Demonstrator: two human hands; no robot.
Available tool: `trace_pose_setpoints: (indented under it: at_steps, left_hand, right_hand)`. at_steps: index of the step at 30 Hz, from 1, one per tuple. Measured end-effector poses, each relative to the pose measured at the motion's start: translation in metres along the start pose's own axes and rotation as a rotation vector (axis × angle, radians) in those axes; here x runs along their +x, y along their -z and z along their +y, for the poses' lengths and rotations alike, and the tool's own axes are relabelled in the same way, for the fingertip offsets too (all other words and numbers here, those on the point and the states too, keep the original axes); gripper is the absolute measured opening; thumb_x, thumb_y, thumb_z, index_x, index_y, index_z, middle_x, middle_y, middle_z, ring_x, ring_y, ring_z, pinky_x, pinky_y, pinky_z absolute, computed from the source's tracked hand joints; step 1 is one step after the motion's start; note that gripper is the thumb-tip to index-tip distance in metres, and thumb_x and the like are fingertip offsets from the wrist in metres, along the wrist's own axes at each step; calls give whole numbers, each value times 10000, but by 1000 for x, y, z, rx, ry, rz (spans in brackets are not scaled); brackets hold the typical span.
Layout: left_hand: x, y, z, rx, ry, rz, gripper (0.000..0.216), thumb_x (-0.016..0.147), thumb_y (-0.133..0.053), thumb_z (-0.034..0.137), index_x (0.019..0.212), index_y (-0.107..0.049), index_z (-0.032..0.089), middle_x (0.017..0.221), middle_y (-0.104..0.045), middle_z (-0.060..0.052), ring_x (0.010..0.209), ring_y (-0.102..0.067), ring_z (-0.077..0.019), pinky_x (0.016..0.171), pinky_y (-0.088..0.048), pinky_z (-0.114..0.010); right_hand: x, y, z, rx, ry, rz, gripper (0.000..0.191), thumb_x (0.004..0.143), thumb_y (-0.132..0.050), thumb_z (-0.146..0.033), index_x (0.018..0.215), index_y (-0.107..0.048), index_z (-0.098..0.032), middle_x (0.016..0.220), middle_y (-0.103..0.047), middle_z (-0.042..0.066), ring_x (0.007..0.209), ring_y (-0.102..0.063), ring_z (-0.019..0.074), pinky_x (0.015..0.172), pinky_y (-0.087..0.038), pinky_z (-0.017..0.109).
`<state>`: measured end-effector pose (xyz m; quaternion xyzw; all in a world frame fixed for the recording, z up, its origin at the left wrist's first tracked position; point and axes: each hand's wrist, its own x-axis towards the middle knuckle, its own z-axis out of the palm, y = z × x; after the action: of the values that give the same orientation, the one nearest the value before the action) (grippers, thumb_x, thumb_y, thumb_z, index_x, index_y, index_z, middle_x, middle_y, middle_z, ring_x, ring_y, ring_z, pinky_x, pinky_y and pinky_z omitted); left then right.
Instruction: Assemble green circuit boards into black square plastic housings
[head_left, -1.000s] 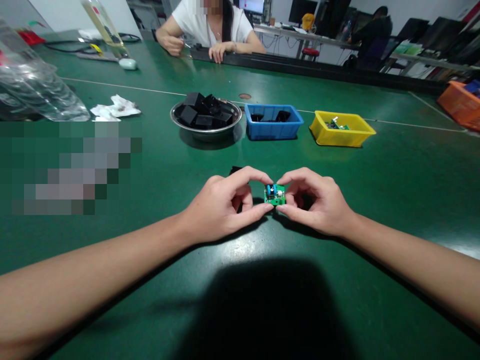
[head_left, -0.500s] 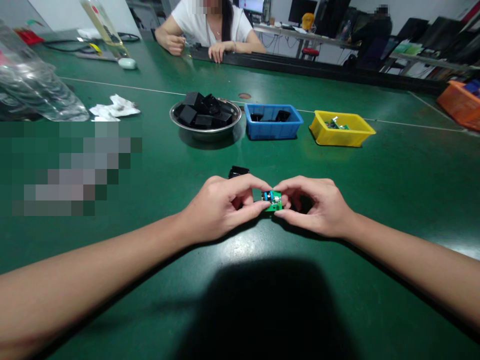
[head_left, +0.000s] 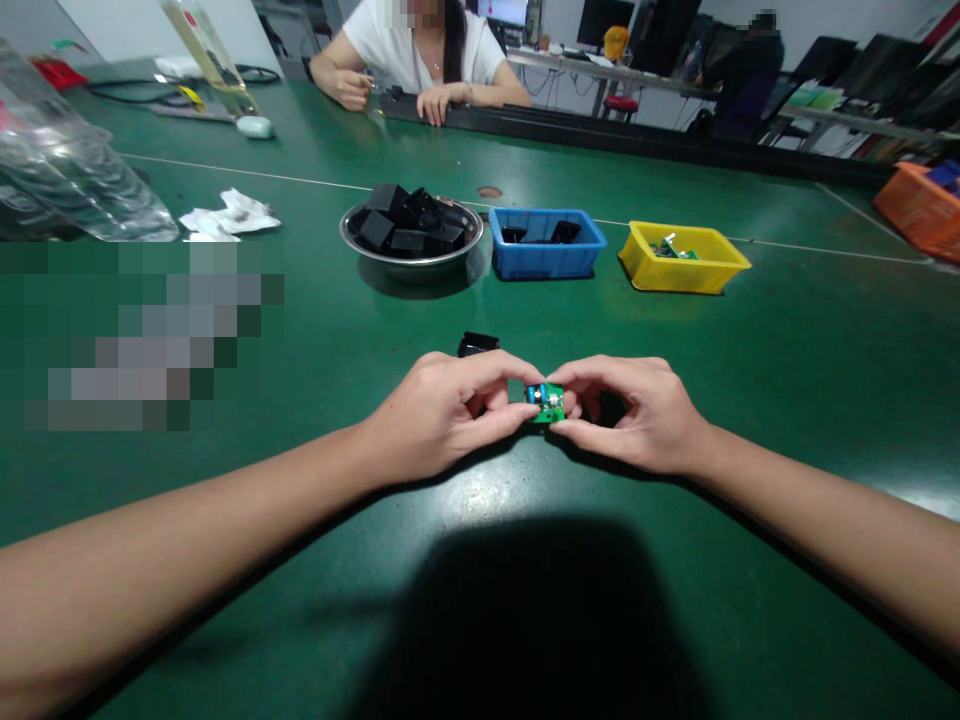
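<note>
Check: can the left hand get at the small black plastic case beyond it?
Probably yes: the small black plastic case lies just past the left hand with only green table between. Both it and the right hand grip the small green circuit board, though.

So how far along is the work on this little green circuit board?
Done: a few black pieces lie in the blue bin. In hand: the left hand and right hand pinch the circuit board together. Left: one black housing lies untouched behind them; the metal bowl is piled with more.
</note>
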<state>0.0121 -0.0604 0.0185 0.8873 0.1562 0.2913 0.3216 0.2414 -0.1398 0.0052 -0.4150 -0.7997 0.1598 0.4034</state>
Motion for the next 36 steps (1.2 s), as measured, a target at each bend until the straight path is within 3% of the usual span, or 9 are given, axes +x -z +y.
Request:
trace_pose_setpoints:
  at_steps: [6,13,21,36]
  left_hand:
    - [0,-1,0,16,18,46,160,905,-696,237,1035,-698,143,563,-575,88,442,-450,-33,477,-338,-152]
    - [1,-1,1,-24,99,20,406,858,-759,293,1208,-613,147,545,-554,123,448,-487,-49,505,-377,-159]
    - [2,-1,0,28,66,11,292,865,-746,266,1111,-654,139,539,-559,111,465,-511,-45,519,-379,-156]
    - [1,-1,2,28,57,31,268,866,-737,291,1072,-636,153,528,-555,110,442,-493,-52,504,-373,-167]
  right_hand:
    - [1,1,-1,-15,-4,20,301,830,-801,-207,1107,-698,-153,797,-730,5,602,-619,94,564,-503,200]
    - [3,0,-2,40,-58,70,302,842,-797,-253,1112,-696,-163,752,-702,-2,593,-600,102,541,-484,210]
    - [3,0,0,91,-97,62,310,843,-797,-267,1115,-685,-167,741,-678,-10,580,-580,97,521,-470,208]
    - [4,0,-1,84,-130,0,320,845,-785,-268,1126,-666,-173,731,-661,-27,551,-549,87,514,-437,205]
